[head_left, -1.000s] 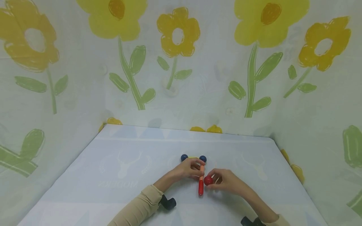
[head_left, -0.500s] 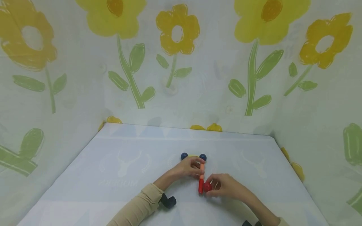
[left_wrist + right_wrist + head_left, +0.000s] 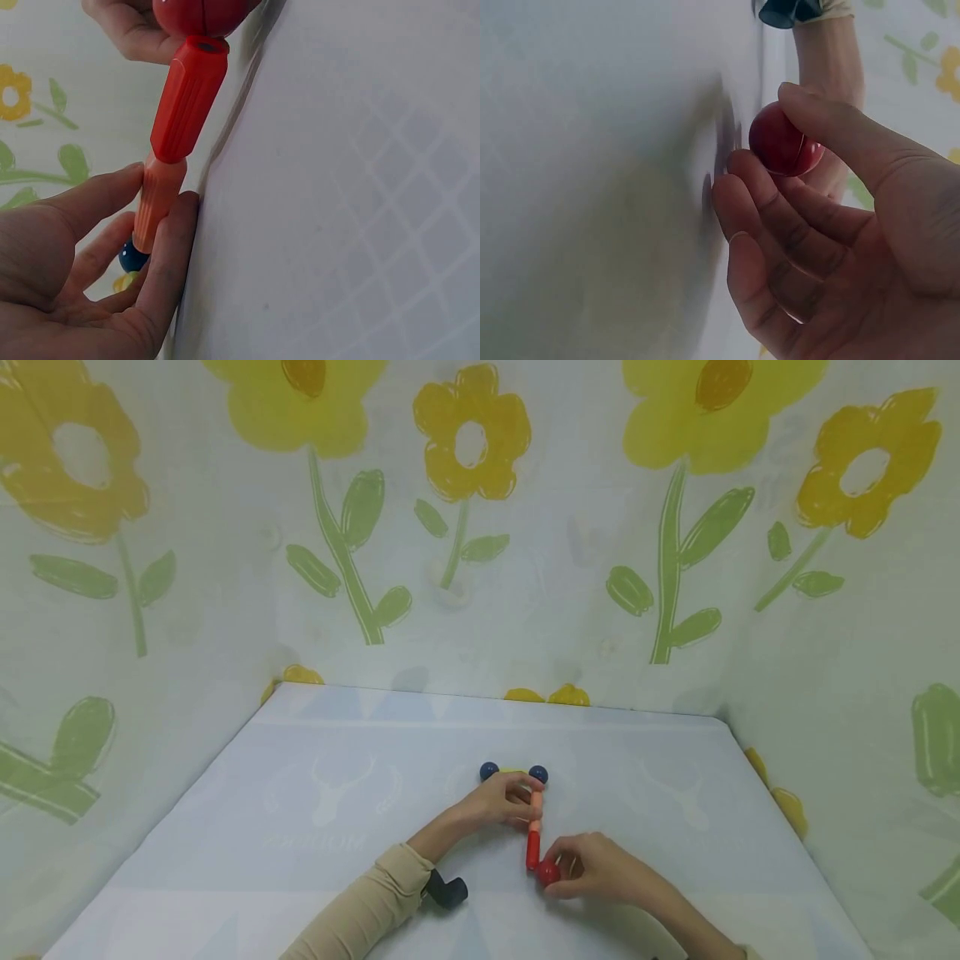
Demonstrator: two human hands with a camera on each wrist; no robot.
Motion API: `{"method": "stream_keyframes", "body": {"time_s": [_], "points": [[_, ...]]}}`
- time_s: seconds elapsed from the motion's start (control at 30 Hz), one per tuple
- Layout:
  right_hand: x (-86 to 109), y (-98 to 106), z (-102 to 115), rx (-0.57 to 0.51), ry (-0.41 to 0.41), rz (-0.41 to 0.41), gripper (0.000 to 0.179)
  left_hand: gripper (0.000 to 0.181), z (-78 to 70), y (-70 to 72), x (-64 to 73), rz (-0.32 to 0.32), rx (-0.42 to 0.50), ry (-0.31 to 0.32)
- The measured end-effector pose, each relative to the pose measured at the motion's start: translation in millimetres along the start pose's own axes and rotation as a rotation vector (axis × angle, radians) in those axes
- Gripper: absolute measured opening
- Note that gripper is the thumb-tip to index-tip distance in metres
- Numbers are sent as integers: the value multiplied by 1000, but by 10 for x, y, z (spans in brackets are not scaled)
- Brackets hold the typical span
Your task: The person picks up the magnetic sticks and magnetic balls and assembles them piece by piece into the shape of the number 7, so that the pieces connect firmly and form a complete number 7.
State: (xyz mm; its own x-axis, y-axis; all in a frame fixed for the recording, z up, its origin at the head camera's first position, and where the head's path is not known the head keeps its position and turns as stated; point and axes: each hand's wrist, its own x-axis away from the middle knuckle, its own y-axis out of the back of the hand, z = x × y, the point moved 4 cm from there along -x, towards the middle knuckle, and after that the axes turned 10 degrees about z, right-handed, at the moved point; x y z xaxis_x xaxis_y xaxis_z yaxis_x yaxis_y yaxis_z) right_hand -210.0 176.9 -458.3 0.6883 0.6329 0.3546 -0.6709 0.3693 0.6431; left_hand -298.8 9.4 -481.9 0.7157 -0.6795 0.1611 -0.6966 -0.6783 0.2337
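In the head view my left hand (image 3: 498,802) pinches an orange rod (image 3: 536,806) between thumb and fingers. A red rod (image 3: 533,850) joins the orange one end to end and points toward me. My right hand (image 3: 600,870) pinches a red ball (image 3: 549,872) beside the red rod's near end. From the left wrist, the ball (image 3: 199,15) appears right at the tip of the red rod (image 3: 191,97); whether they touch is hard to tell. At the far end lie two dark blue balls, one left (image 3: 489,771) and one right (image 3: 538,773), with a yellow rod (image 3: 513,771) between them.
The pieces lie on a pale patterned tabletop (image 3: 315,852). Flower-printed cloth walls (image 3: 555,610) enclose its back and sides. A black wrist fitting (image 3: 447,892) is by the left sleeve (image 3: 367,897).
My right hand has drawn the red ball toward me along the red rod, from its far part to its near end. The left hand keeps its grip on the orange rod.
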Motion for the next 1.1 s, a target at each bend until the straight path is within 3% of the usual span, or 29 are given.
{"method": "stream_keyframes", "body": {"time_s": [1.1], "points": [[-33,-170,80,-37,5,-61,33,39,7,-10,-5,-2,-3,-9]]}}
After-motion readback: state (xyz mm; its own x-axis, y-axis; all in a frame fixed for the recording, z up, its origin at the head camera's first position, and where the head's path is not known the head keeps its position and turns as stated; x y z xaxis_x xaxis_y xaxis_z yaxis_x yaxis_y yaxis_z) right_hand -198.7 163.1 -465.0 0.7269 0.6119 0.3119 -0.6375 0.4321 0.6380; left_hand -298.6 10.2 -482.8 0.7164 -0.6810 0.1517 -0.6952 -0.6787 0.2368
